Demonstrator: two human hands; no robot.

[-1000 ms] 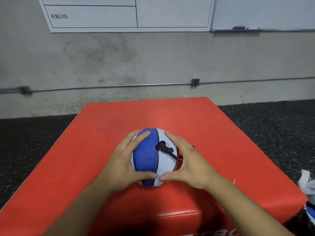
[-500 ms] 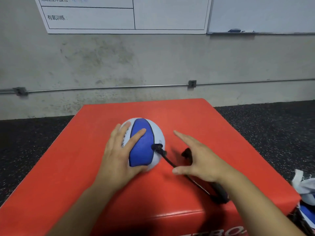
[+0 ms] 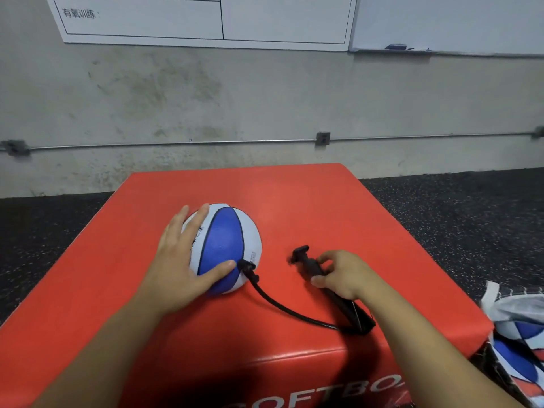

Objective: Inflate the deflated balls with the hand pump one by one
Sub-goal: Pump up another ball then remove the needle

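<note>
A round blue and white ball (image 3: pixel 228 245) sits on the red soft box (image 3: pixel 294 201). My left hand (image 3: pixel 179 266) lies flat against the ball's left side, fingers straight, thumb beside the valve. A black hose (image 3: pixel 282 307) plugs into the valve and curves right to a black hand pump (image 3: pixel 312 266) lying on the box. My right hand (image 3: pixel 344 275) curls its fingers and thumb round the pump's barrel just below the T-handle. The pump's lower end is partly hidden under my right wrist.
Limp blue, white and red deflated balls (image 3: pixel 518 343) lie in a heap off the box's right edge, low at the frame's right. Dark speckled floor (image 3: pixel 456 216) surrounds the box. A concrete wall with a conduit pipe (image 3: pixel 176 141) stands behind it.
My left hand pushed the ball left and further back on the box. My right hand left the ball, dropped onto the pump and closed round its barrel.
</note>
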